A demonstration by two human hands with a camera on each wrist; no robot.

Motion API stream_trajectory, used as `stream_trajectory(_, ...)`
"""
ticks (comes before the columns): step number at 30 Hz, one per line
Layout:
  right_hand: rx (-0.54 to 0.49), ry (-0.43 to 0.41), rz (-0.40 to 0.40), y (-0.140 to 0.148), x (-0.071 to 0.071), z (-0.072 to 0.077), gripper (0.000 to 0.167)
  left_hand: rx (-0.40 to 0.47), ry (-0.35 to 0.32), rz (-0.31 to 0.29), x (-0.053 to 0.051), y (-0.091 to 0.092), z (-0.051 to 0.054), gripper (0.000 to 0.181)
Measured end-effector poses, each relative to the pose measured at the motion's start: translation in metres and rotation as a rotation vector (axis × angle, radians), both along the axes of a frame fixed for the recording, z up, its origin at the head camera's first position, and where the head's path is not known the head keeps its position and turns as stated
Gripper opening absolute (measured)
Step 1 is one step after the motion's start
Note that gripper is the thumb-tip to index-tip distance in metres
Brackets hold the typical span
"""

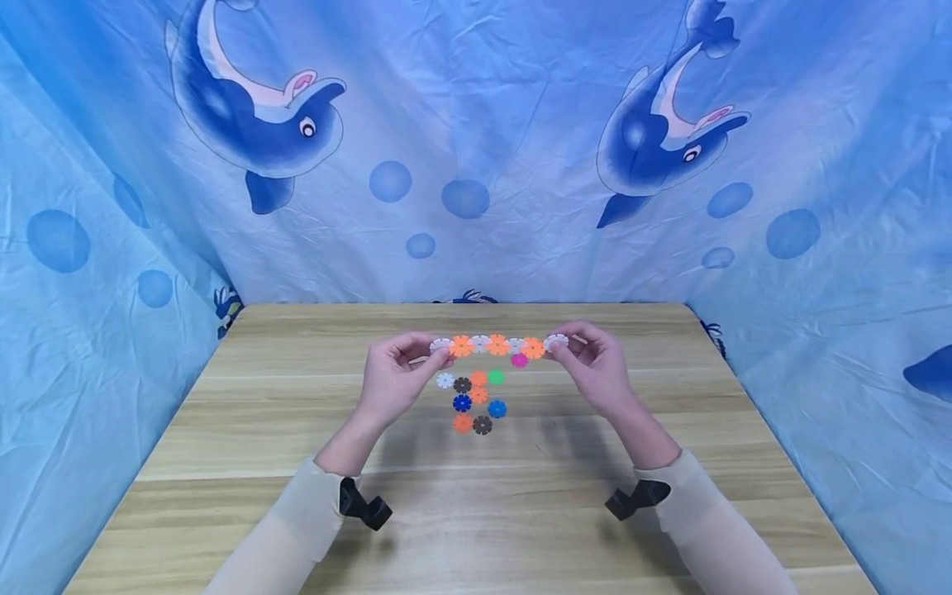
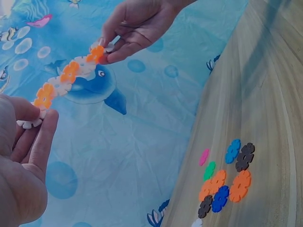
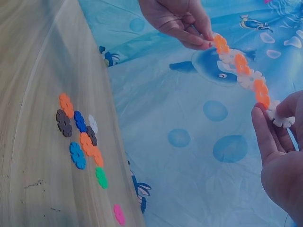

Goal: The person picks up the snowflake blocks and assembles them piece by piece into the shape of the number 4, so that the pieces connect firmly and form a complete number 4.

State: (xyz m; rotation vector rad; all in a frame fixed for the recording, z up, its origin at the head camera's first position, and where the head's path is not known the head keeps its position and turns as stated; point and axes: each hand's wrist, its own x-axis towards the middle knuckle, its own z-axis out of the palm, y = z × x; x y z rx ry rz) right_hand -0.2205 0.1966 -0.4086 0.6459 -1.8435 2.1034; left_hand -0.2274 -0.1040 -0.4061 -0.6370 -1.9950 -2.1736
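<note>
A chain of notched discs (image 1: 497,345), white and orange by turns, stretches between the two hands above the table. The left hand (image 1: 394,372) pinches the white disc at its left end between thumb and fingers; the right hand (image 1: 597,370) pinches the white disc (image 1: 555,342) at the right end. In the left wrist view the chain (image 2: 70,73) runs slantwise from the left hand (image 2: 23,165) up to the right hand (image 2: 144,28). The right wrist view shows the right hand (image 3: 284,156) gripping a white disc (image 3: 280,118), with an orange disc (image 3: 261,92) joined beside it.
Loose discs lie on the wooden table (image 1: 297,397) below the chain: pink (image 1: 519,361), green (image 1: 495,377), white (image 1: 445,380), dark blue (image 1: 462,403), lighter blue (image 1: 497,408), and several orange and dark brown ones. Behind the table hangs a blue cloth (image 1: 521,248) with dolphins.
</note>
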Motion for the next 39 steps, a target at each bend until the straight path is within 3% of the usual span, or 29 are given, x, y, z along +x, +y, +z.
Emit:
stream_trajectory(7,-0.012,-0.022,-0.001,0.003,-0.001,0.000,0.026,-0.024,-0.026,-0.058,0.000,0.002,-0.002,0.018)
stream_trajectory(14,0.021,-0.017,-0.004,0.003,0.000,0.001,0.016,0.001,-0.016,-0.083,0.001,0.005,-0.003,0.021)
stream_trajectory(17,0.009,-0.017,0.005,0.003,0.000,0.001,0.020,-0.019,0.019,-0.118,0.002,0.010,-0.005,0.027)
stream_trajectory(20,-0.007,-0.028,0.016,0.001,0.000,0.001,0.023,-0.096,0.085,-0.130,0.004,0.018,-0.007,0.038)
stream_trajectory(25,0.022,-0.054,0.015,0.000,0.002,0.000,0.014,-0.156,0.148,-0.132,0.009,0.031,-0.010,0.042)
stream_trajectory(29,0.032,-0.056,0.021,-0.001,0.003,-0.001,0.012,-0.147,0.058,-0.124,0.013,0.039,-0.011,0.028)
stream_trajectory(33,0.036,-0.043,0.029,-0.001,0.004,-0.002,0.015,-0.160,-0.065,-0.064,0.014,0.043,-0.009,0.027)
stream_trajectory(36,0.071,-0.040,0.012,-0.001,0.006,-0.003,0.014,-0.168,-0.095,-0.052,0.013,0.044,-0.008,0.029)
stream_trajectory(39,0.118,-0.044,-0.014,0.000,0.008,-0.003,0.015,-0.180,-0.083,-0.047,0.011,0.044,-0.007,0.028)
